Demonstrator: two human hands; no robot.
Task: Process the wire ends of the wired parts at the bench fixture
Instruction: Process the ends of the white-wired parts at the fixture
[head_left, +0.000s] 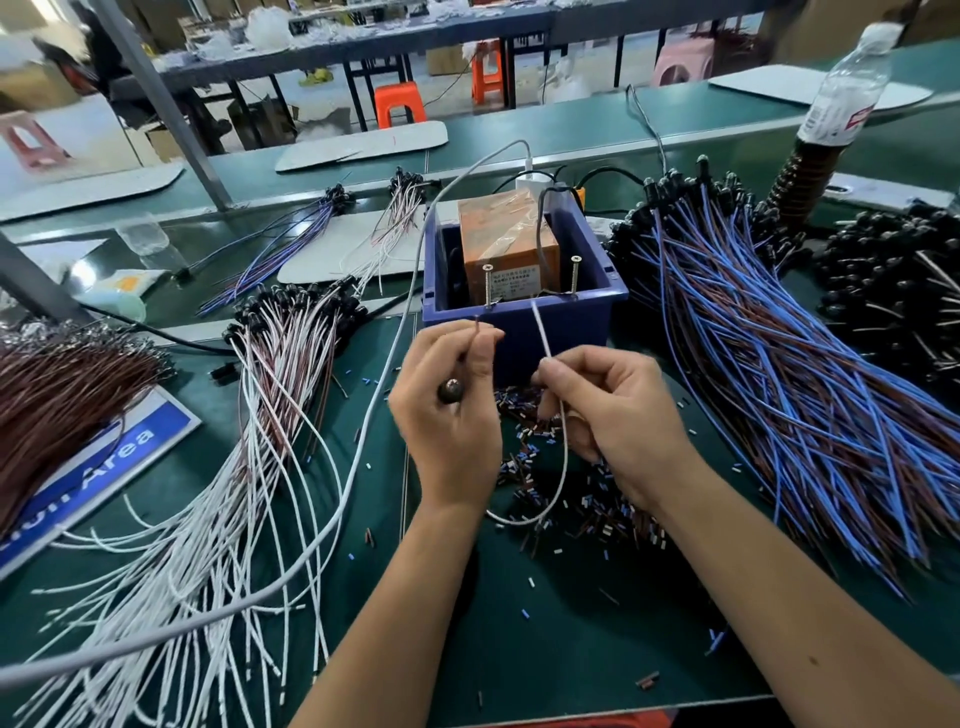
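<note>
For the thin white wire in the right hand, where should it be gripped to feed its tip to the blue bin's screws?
Probably just below the free tip, pinched from the near side, as the right hand does. The thin white wire stands upward toward the screws on the blue plastic bin, and below the hand it droops in a slack loop, so a lower grip would likely let the tip wobble.

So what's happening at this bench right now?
A person is working one wired part at the blue bin with two upright screws. The left hand pinches its brown wire, the right hand its white wire, both ends raised toward the bin. Wire bundles and cut insulation bits lie around.
</note>
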